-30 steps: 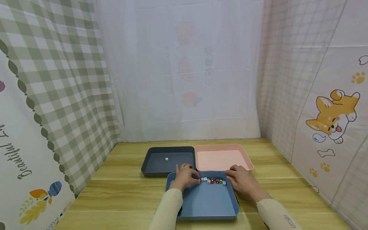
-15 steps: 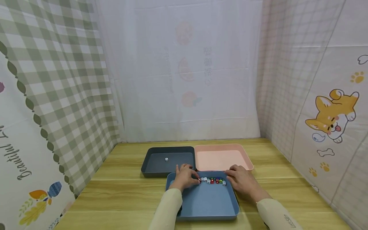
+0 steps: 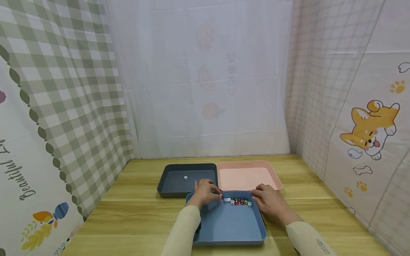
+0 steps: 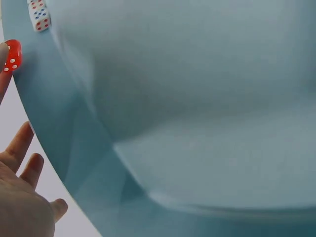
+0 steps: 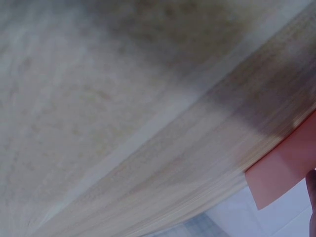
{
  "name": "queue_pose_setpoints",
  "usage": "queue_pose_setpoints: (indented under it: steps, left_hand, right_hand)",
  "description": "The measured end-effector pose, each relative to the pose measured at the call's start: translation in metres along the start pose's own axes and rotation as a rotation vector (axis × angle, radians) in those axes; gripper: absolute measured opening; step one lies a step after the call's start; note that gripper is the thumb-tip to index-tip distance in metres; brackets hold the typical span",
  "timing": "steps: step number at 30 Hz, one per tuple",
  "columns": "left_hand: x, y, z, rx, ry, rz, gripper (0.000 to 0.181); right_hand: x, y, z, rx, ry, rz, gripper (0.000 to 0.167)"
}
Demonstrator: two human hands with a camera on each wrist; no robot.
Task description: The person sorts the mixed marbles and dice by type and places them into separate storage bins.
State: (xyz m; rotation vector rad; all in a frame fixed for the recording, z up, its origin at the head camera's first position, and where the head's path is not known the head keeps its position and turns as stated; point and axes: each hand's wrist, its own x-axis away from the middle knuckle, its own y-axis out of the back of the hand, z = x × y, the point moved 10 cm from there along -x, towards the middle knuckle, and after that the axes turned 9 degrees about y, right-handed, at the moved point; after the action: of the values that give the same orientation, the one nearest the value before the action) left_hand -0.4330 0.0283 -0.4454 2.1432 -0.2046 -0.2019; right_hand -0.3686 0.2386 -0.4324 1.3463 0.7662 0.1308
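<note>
Red die (image 3: pixel 221 196), pinched in left hand (image 3: pixel 204 193), is near far rim of blue tray (image 3: pixel 232 225). I'd want light, sure pinch, lifting clear of rim and neighbouring white dice (image 3: pixel 229 200). Right hand (image 3: pixel 269 200), fingers loose, rests by tray's right edge.

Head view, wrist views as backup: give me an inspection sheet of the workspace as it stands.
Surface: wood-grain table.
Job's things: blue tray with a row of mixed-colour dice near its far edge; dark tray behind left, white die inside; pink tray behind right.
Clutter: nothing seen.
Left hand: pinches a red die near the row's left end.
Right hand: at the blue tray's far right corner.
Cables: nothing seen.
Surroundings: checked cloth left, white cloth behind, dog-print cloth right.
</note>
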Motion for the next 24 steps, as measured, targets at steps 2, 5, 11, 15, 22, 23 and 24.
queue_pose_setpoints:
  steps: [2, 5, 11, 15, 22, 23, 24]
  left_hand:
    - [-0.001, 0.003, 0.000, 0.001, 0.000, -0.002, 0.008]
    - [-0.003, 0.008, 0.001, 0.003, -0.003, -0.007, 0.008]
    - [-0.007, 0.017, 0.006, 0.025, -0.006, -0.016, 0.006]
    - [-0.008, 0.024, 0.009, 0.047, 0.007, -0.022, 0.004]
    - [-0.009, 0.036, 0.014, 0.058, 0.033, -0.042, 0.007]
    - [-0.009, 0.038, 0.015, 0.061, 0.036, -0.044, 0.007]
    - [-0.010, 0.040, 0.016, 0.061, 0.036, -0.048, 0.007]
  right_hand:
    - [0.000, 0.000, 0.000, -0.001, -0.004, 0.002, 0.023]
    - [0.001, 0.000, -0.001, -0.003, -0.014, 0.008, 0.024]
    - [0.000, 0.000, 0.000, -0.010, -0.025, 0.010, 0.024]
    - [0.000, 0.001, 0.001, -0.011, -0.022, 0.005, 0.024]
    - [0.000, 0.002, 0.001, -0.009, -0.026, 0.009, 0.024]
    - [0.001, 0.003, 0.001, -0.011, -0.028, 0.009, 0.024]
    - [0.001, 0.003, 0.002, -0.010, -0.028, 0.009, 0.024]
